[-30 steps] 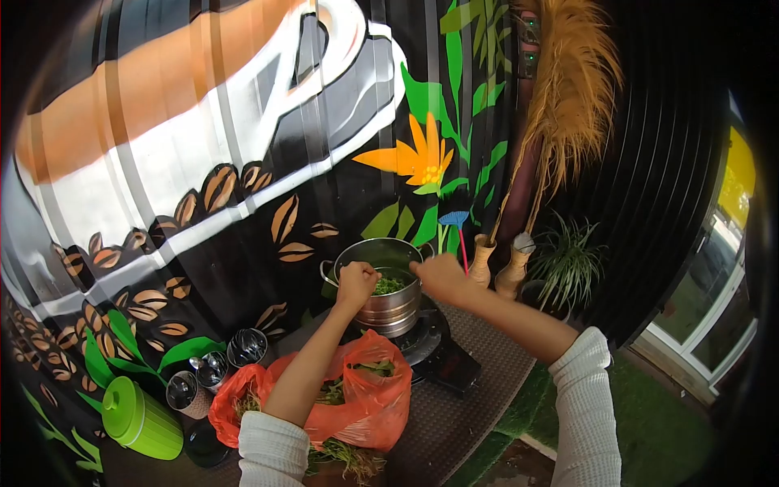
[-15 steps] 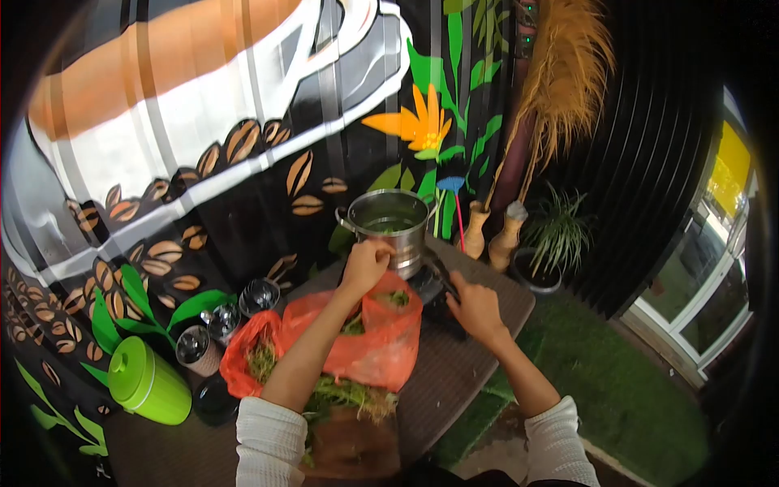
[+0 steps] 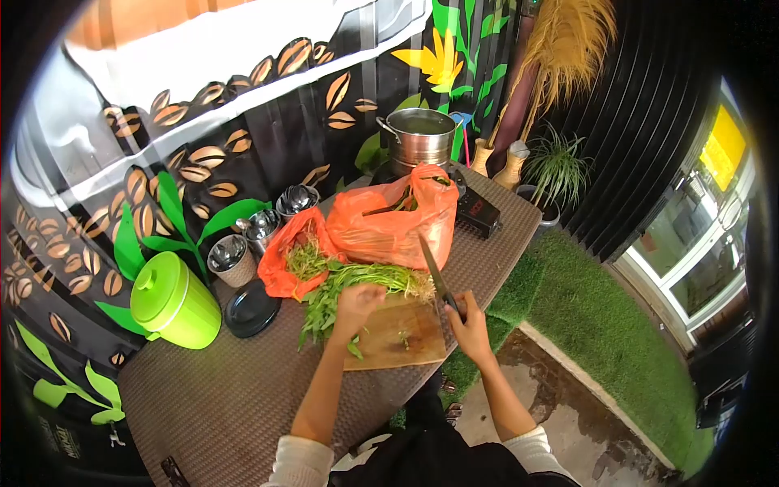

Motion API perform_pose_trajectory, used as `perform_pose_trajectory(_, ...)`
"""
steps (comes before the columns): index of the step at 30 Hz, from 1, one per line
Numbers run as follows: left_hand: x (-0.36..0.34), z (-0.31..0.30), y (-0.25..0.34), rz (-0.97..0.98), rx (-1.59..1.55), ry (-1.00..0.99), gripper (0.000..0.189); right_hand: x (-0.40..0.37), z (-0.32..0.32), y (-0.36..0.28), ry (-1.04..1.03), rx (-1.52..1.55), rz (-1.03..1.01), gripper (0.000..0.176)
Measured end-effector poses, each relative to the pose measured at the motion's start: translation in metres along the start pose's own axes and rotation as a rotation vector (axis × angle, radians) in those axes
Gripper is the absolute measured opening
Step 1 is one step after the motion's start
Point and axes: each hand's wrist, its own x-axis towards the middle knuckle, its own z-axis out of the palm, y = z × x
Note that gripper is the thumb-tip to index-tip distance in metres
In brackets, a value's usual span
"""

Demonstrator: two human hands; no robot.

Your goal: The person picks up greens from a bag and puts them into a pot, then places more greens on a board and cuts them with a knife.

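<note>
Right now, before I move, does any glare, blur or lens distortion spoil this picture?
Head view: the ribbed black wall bows and the corners go dark; head view again: the mural's white area is washed out, and the glass door is bright; same head view: the left hand looks slightly blurred, the knife in the right hand crisper.

Wall [image 3: 284, 122]: black, painted mural [image 3: 243, 49] | Desk [image 3: 219, 390]: brown, woven-textured | Turf [image 3: 584, 284]: green | Paving [image 3: 560, 398]: grey, dark-patched | Door [image 3: 703, 252]: glazed, white-framed
</note>
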Motion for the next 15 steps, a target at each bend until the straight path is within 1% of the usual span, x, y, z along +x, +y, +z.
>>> perform_pose_trajectory(2, -0.041, -0.012, -0.038, -0.199, 0.29, 0.073, 0.016, -0.026, 0.012, 0.014, -0.063, -0.055, -0.019, 0.016)
perform_pose_trajectory(3, -0.055, -0.014, -0.05, -0.199, 0.291, 0.068, 0.016, -0.036, 0.018, 0.027, -0.09, -0.104, -0.019, 0.018)
perform_pose_trajectory(5, -0.073, -0.017, -0.068, -0.106, 0.639, 0.083, 0.018, -0.057, 0.027, 0.031, -0.099, -0.099, 0.017, 0.018)
perform_pose_trajectory(6, -0.073, -0.017, -0.071, -0.104, 0.639, 0.078, 0.018, -0.065, 0.031, 0.03, -0.113, -0.093, 0.048, 0.018)
perform_pose_trajectory(7, -0.072, -0.017, -0.074, 0.009, 0.727, 0.088, 0.02, -0.075, 0.037, 0.021, -0.075, 0.004, 0.068, 0.019)
perform_pose_trajectory(8, -0.072, -0.018, -0.078, 0.123, 0.812, 0.098, 0.022, -0.084, 0.043, 0.028, -0.073, 0.003, 0.071, 0.019)
perform_pose_trajectory(9, -0.069, -0.02, -0.08, 0.125, 0.81, 0.095, 0.022, -0.09, 0.05, 0.028, -0.08, -0.009, 0.083, 0.019)
perform_pose_trajectory(10, -0.065, -0.022, -0.082, 0.129, 0.962, 0.058, 0.021, -0.094, 0.054, 0.03, -0.086, -0.021, 0.095, 0.019)
perform_pose_trajectory(11, -0.062, -0.023, -0.085, 0.132, 1.113, 0.019, 0.02, -0.1, 0.053, 0.032, -0.17, -0.097, 0.209, 0.027)
perform_pose_trajectory(12, -0.059, -0.025, -0.089, 0.139, 1.107, 0.015, 0.02, -0.105, 0.056, 0.034, -0.162, -0.103, 0.21, 0.027)
perform_pose_trajectory(14, -0.054, -0.028, -0.099, 0.121, 1.263, -0.022, 0.015, -0.116, 0.065, 0.04, -0.07, 0.002, 0.103, 0.019)
perform_pose_trajectory(15, -0.054, -0.027, -0.097, 0.123, 1.259, -0.024, 0.015, -0.119, 0.064, 0.038, -0.08, -0.007, 0.111, 0.019)
